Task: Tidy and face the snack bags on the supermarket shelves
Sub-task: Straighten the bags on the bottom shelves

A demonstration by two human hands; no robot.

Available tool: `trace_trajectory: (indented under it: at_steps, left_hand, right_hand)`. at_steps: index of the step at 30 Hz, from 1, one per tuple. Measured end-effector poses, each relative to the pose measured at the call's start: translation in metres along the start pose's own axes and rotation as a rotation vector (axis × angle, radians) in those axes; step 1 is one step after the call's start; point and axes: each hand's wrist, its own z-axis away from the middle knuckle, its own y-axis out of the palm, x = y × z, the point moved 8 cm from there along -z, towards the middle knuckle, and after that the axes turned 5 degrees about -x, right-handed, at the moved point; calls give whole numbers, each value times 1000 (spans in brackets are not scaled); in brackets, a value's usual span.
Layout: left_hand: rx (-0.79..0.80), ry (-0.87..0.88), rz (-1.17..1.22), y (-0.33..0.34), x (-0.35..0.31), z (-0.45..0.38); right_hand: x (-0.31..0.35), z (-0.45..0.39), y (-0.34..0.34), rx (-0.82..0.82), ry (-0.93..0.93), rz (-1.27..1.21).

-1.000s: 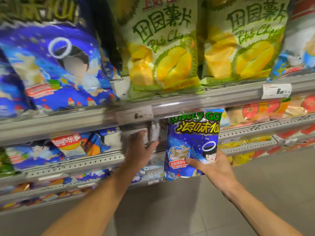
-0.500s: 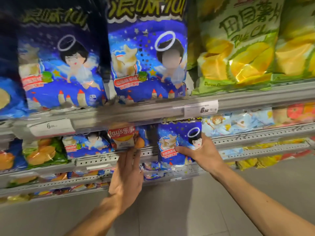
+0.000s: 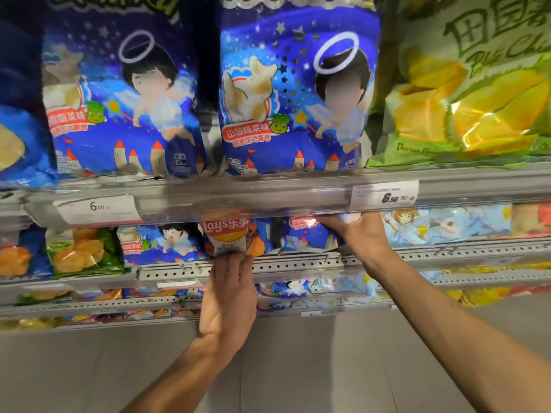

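Head view: blue snack bag [image 3: 310, 235] upright, front outward.

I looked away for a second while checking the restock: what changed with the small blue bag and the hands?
The right hand has pushed the small blue bag from in front of the shelf into the second row, still gripping it. The left hand dropped to the Lay's bag and now touches its bottom edge. Top-shelf bags stayed put.

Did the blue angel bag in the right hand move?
Yes. The blue angel bag went from out in front of the shelf rail to behind it, pushed in by the right hand.
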Motion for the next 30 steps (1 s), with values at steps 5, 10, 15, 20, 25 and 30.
trace_trajectory:
  at_steps: [5,10,15,20,25,30]
  left_hand:
    - [-11,30,-66,0,-1,-7]
    - [-28,19,-16,3,5,-14]
    - [-129,-43,115,-7,8,-11]
    - [-160,-13,205,-15,6,-6]
    - [-151,-18,410,-17,20,4]
    - [-250,-191,565,-16,71,28]
  right_hand:
    - [-9,-8,19,80,35,17]
    - [-29,-2,35,131,4,108]
    - [-41,-5,30,163,7,204]
    - [-41,6,26,129,-66,266]
    - [-31,50,5,-144,-139,248]
    - [-17,107,9,-336,-225,246]
